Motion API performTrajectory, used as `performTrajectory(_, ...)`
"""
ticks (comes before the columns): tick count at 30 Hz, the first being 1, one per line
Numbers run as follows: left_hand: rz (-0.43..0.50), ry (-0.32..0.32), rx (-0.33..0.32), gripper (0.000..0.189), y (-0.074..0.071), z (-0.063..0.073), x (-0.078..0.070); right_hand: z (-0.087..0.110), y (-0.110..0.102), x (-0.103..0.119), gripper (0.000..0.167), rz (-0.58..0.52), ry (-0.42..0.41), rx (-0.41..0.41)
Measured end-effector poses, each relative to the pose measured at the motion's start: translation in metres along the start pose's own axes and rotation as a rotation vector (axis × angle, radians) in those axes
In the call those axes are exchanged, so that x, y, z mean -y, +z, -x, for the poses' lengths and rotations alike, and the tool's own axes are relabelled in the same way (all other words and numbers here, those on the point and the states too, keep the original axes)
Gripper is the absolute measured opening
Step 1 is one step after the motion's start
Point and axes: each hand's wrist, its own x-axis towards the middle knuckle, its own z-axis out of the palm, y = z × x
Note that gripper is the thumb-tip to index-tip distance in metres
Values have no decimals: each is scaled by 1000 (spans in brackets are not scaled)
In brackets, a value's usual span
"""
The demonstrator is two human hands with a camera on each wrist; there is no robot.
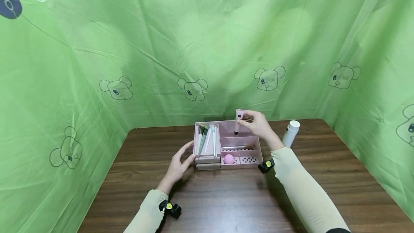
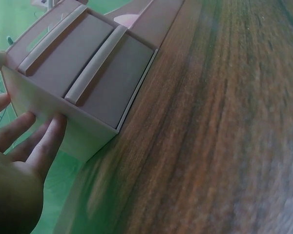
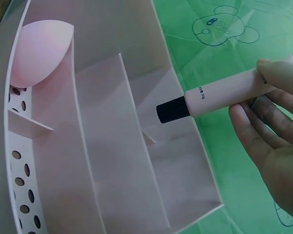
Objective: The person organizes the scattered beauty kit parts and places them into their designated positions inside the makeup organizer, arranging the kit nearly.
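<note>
A pink cosmetics organizer [image 1: 240, 166] stands on the table, with two small drawers at its left front. My right hand [image 1: 258, 125] pinches a pale pink squeeze tube [image 1: 239, 115] near its flat end, holding it above the back compartment. The tube's black cap [image 3: 173, 109] points down toward that compartment in the head view. Against the organizer's left side, my left hand [image 1: 176, 166] rests with its fingers extended and touching the wall. Several makeup brushes [image 1: 207, 139] lie in the top left tray. A pink makeup sponge [image 3: 43, 52] sits in the front compartment.
A slim stick-shaped item [image 1: 237, 147] lies in the organizer's middle row. Right of the organizer, beside my right forearm, is a white bottle [image 1: 291, 134]. Green curtain [image 1: 155, 53] with bear prints hangs behind and around the brown wooden table [image 1: 226, 200].
</note>
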Motion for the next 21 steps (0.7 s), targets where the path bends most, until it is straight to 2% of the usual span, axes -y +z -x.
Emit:
performTrajectory(13,41,-45,5,52,0,1,0,-4,15,-13,19,37,1,55)
performTrajectory(21,64,-85,9,52,0,1,0,-2,21,-21,18,76,30,84)
